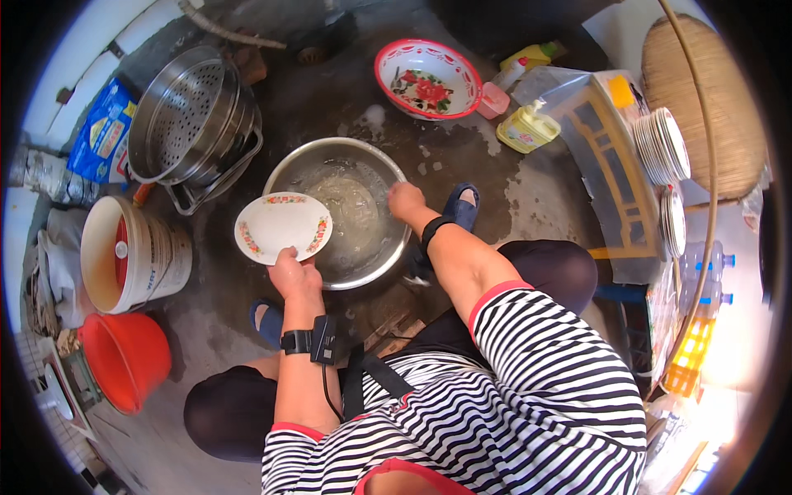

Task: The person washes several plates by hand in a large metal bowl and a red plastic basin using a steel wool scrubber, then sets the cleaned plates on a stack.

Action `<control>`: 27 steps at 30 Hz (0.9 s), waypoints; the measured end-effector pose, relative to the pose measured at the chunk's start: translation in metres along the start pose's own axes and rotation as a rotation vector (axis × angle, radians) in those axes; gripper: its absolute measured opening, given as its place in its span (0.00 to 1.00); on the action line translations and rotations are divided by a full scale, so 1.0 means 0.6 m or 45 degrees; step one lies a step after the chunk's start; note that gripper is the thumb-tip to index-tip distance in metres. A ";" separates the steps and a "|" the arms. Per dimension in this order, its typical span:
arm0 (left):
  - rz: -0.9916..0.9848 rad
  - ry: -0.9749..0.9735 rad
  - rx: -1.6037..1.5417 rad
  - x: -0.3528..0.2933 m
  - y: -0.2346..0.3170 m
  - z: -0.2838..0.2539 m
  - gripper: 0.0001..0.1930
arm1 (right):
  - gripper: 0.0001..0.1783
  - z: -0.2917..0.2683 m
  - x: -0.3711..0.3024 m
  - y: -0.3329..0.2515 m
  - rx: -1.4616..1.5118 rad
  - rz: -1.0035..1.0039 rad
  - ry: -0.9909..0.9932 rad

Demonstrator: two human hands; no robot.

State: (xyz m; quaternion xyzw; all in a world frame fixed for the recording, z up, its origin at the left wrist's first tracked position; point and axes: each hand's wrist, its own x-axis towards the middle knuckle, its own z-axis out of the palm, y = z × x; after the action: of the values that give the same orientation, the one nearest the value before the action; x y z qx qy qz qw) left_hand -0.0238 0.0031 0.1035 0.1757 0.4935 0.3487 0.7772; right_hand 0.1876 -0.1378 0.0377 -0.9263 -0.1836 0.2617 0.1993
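My left hand (295, 276) grips the near edge of a white oval plate (283, 224) with a floral border. The plate is tilted above the left side of a wide metal basin (381, 262), over its rim. Inside the basin lies cloudy water (351, 206), with something pale in it that I cannot make out. On the basin's right rim, my right hand (407, 202) is closed, its fingers mostly hidden from above. Black straps circle both wrists.
Beyond the basin stand a red-rimmed enamel bowl (388, 62) and a yellow pump bottle (528, 129). Stacked plates (660, 147) are at right. A steamer pot (186, 107), a white bucket (157, 268) and a red bucket (136, 363) line the left. Slippers (464, 210) are near the basin.
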 end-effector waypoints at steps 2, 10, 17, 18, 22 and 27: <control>-0.008 0.052 -0.050 0.005 0.015 -0.014 0.31 | 0.13 -0.014 -0.009 -0.059 0.374 0.082 0.006; -0.136 -0.088 -0.292 -0.027 0.023 0.002 0.28 | 0.10 0.024 0.013 -0.011 0.454 0.014 -0.277; -0.214 -0.477 -0.323 -0.051 0.019 0.012 0.25 | 0.24 -0.121 -0.089 -0.140 1.398 0.087 -0.865; -0.211 -0.476 -0.329 -0.058 0.016 0.016 0.25 | 0.24 -0.130 -0.093 -0.145 1.241 -0.007 -0.860; -0.261 -0.711 -0.294 -0.077 0.017 0.033 0.24 | 0.30 -0.150 -0.115 -0.159 1.090 -0.381 -0.832; -0.247 -0.812 -0.263 -0.074 0.016 0.049 0.24 | 0.28 -0.210 -0.143 -0.182 0.989 -0.513 -0.679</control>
State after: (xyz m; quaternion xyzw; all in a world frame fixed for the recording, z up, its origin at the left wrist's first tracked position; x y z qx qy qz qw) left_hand -0.0131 -0.0199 0.1517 0.1487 0.2023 0.2489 0.9354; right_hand 0.1635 -0.1171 0.2225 -0.6313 -0.2921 0.4943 0.5214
